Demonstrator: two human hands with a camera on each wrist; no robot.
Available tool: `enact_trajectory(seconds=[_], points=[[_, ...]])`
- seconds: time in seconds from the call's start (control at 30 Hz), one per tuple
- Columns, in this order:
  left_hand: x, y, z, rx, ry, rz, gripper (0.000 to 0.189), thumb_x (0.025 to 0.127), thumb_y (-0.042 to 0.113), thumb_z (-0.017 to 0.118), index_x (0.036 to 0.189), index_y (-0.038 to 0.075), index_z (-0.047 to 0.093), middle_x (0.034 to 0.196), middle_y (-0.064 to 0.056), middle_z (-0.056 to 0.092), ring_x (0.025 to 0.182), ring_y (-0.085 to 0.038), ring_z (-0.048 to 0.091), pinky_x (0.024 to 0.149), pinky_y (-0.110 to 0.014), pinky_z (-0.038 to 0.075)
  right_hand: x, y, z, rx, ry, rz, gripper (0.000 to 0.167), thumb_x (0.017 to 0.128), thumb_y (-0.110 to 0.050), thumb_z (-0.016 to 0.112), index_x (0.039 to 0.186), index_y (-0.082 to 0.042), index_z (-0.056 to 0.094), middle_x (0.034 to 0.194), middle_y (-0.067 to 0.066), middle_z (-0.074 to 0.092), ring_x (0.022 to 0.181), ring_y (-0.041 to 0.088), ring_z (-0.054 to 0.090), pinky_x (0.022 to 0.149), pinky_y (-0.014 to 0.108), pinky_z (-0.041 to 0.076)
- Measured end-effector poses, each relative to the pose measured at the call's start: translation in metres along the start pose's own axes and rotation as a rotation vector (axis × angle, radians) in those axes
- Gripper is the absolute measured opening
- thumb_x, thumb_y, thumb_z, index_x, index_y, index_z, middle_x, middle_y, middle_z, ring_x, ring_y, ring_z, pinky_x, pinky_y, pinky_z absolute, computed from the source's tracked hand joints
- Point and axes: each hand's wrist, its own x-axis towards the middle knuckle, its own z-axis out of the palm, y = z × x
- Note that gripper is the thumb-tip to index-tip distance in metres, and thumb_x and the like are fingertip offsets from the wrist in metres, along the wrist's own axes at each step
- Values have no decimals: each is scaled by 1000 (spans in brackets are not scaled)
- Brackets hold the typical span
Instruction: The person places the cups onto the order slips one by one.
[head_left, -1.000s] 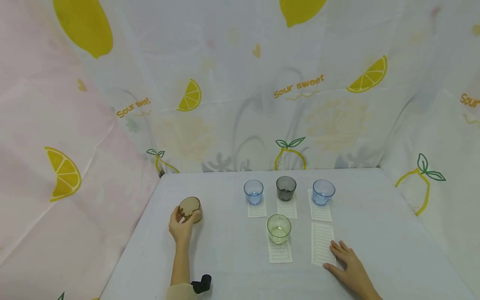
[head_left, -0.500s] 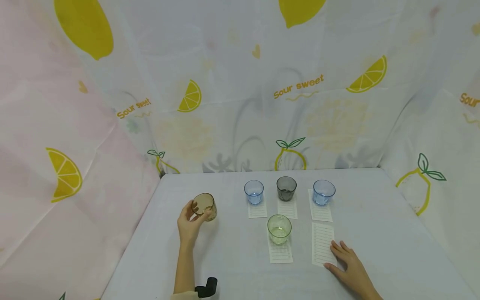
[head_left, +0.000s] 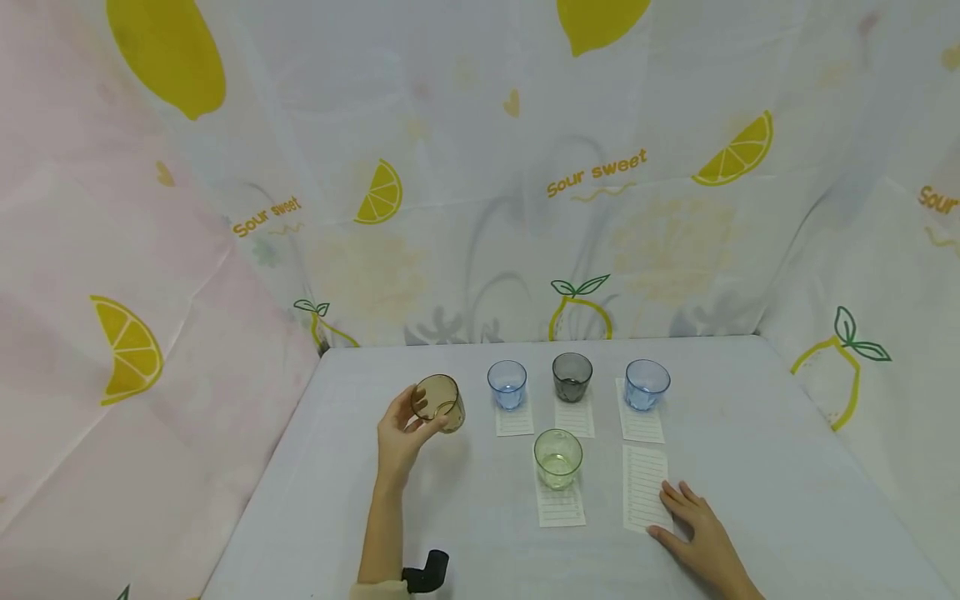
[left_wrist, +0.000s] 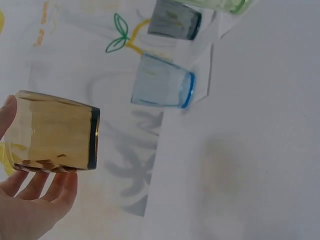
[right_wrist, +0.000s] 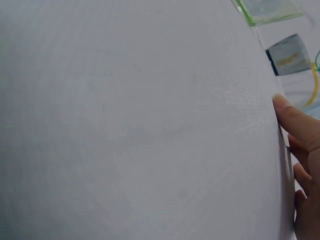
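Observation:
My left hand (head_left: 400,437) grips an amber glass (head_left: 442,403) between thumb and fingers, its rim tilted toward me. In the left wrist view the amber glass (left_wrist: 57,131) hangs above the table, fingers beneath its side in that picture. My right hand (head_left: 699,533) rests on the white table with relaxed fingers, fingertips at the right edge of a lined paper slip (head_left: 645,483). Left of that slip, a green glass (head_left: 558,460) stands on another slip. Behind are a blue glass (head_left: 507,387), a grey glass (head_left: 572,378) and a second blue glass (head_left: 647,385), each on its own slip.
A white cloth covers the table (head_left: 480,550). Lemon-printed curtains (head_left: 465,208) enclose the back and both sides. On the left wrist sits a black mount (head_left: 427,573).
My left hand has carried the amber glass rightward and upward from the table's left side, toward the row of glasses. The right hand and the standing glasses have not moved.

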Motion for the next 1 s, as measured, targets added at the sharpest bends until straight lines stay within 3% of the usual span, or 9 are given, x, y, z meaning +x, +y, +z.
enact_trajectory(seconds=[0.3, 0.63, 0.8, 1.0], points=[[5, 11, 19, -34, -56, 63, 70, 71, -8, 76, 133, -5, 45, 128, -22, 53, 119, -33, 50, 101, -48, 40, 0, 0, 0, 6, -18, 14, 57, 70, -19, 80, 110, 15, 60, 122, 31, 55, 115, 59, 40, 91, 70, 30], [7, 21, 43, -45, -182, 129, 70, 71, -7, 76, 133, -8, 44, 128, -25, 52, 119, -39, 49, 101, -52, 40, 1, -1, -2, 19, -17, 19, 57, 69, -19, 80, 110, 15, 61, 122, 30, 55, 115, 59, 39, 89, 71, 31], [6, 24, 57, -53, -242, 142, 72, 70, -8, 77, 133, -10, 43, 126, -29, 52, 116, -43, 48, 99, -50, 42, 1, -1, -2, 16, -9, 14, 57, 69, -19, 81, 110, 15, 61, 122, 30, 55, 115, 59, 40, 89, 70, 32], [3, 25, 75, -42, -295, 149, 72, 69, -7, 78, 133, -7, 45, 125, -27, 54, 116, -40, 50, 97, -48, 43, 1, 0, -1, 11, -12, 16, 57, 69, -19, 81, 110, 15, 61, 122, 30, 55, 116, 59, 39, 89, 71, 31]])
